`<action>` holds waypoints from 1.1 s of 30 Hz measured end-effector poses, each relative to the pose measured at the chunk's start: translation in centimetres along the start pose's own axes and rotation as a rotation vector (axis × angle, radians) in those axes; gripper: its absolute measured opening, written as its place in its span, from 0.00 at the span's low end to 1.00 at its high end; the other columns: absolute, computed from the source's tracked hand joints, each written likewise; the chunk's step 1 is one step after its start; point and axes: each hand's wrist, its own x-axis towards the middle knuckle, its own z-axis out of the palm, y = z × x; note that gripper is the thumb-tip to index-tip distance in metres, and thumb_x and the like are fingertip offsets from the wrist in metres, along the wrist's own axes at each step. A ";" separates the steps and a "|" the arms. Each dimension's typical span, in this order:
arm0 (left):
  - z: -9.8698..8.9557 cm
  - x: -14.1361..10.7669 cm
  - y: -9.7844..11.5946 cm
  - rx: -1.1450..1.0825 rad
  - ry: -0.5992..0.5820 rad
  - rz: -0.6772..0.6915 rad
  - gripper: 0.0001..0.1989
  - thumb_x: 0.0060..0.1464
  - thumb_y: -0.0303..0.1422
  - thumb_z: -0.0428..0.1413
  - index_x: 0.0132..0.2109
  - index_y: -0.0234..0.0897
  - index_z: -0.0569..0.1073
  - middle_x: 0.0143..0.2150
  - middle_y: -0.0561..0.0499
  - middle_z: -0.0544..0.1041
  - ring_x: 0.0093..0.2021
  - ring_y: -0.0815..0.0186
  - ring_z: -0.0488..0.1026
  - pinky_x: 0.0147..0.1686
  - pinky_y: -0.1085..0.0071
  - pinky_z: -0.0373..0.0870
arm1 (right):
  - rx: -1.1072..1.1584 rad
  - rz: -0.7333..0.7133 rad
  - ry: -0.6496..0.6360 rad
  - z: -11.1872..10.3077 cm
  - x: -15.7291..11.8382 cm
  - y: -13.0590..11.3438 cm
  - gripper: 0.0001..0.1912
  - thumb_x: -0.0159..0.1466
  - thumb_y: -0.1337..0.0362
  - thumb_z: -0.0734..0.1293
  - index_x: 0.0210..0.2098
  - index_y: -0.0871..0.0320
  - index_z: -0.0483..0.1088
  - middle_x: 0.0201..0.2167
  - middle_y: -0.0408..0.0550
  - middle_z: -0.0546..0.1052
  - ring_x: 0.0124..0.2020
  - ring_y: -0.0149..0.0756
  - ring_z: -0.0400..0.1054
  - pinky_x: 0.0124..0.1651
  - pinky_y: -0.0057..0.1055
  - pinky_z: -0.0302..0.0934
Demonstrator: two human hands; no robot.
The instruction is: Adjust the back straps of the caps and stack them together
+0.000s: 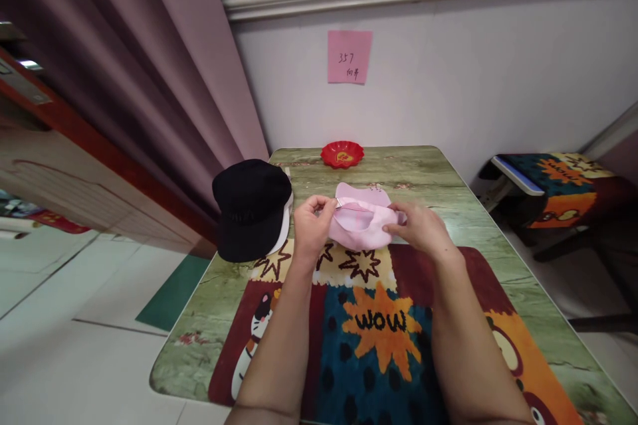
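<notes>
A pink baseball cap [361,229] is held just above the table, its back opening towards me and its lilac brim [363,194] pointing to the wall. My left hand [314,222] pinches the strap at the cap's left side, where a small metallic glint shows. At the opposite side, my right hand [419,227] grips the cap's edge between thumb and fingers; motion blurs it slightly. To the left of my left hand, a black cap [252,202] rests at the table's edge, over something white that peeks out on its right.
A colourful mat [369,372] covers the near part of the green wood-patterned table [184,345]. At the back stands a red scalloped dish [342,154]. A pink note [349,56] is stuck on the wall. On the right is a stool [563,179] with a patterned cover; a curtain [199,66] hangs left.
</notes>
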 end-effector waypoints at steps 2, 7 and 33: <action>-0.1 -0.1 0.3 0.001 -0.007 0.013 0.08 0.52 0.35 0.62 0.30 0.35 0.75 0.27 0.52 0.74 0.30 0.68 0.67 0.35 0.71 0.65 | 0.063 0.000 0.086 0.5 0.5 -0.4 0.12 0.63 0.60 0.67 0.44 0.53 0.78 0.37 0.50 0.82 0.38 0.45 0.75 0.39 0.35 0.61; -0.2 -0.2 0.7 0.036 -0.122 0.060 0.09 0.55 0.36 0.61 0.30 0.36 0.73 0.28 0.53 0.73 0.31 0.68 0.67 0.37 0.71 0.65 | 0.037 0.002 0.185 0.3 0.1 -0.2 0.16 0.62 0.66 0.63 0.45 0.53 0.79 0.38 0.51 0.83 0.38 0.47 0.76 0.41 0.39 0.63; 0.2 -0.8 0.9 0.135 -0.169 0.143 0.08 0.65 0.36 0.51 0.37 0.39 0.67 0.47 0.47 0.79 0.45 0.63 0.74 0.47 0.67 0.67 | 0.284 -0.463 0.448 1.7 -0.3 -5.3 0.10 0.65 0.54 0.72 0.43 0.51 0.78 0.40 0.45 0.84 0.41 0.40 0.77 0.68 0.51 0.47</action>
